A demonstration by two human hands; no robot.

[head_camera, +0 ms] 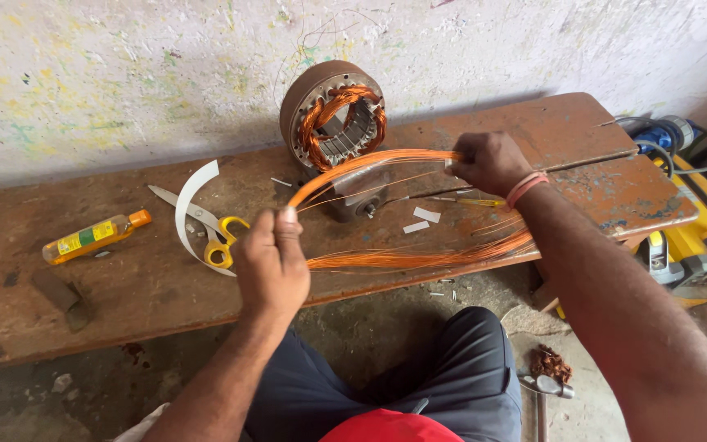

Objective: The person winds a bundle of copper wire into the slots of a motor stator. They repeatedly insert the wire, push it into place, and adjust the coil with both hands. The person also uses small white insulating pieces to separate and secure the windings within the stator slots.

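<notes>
A loop of copper wire (pixel 386 205) stretches between both hands above the bench (pixel 124 286). The left hand (pixel 272 262) pinches its near end with fingertips pressed together; the right hand (pixel 488 162) is closed around the far end, just in front of the motor stator (pixel 333 115). Scissors (pixel 210 229) lie just left of the left hand.

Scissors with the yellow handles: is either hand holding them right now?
No. The scissors lie on the wooden bench, while the left hand and right hand both hold the copper wire coil.
</notes>
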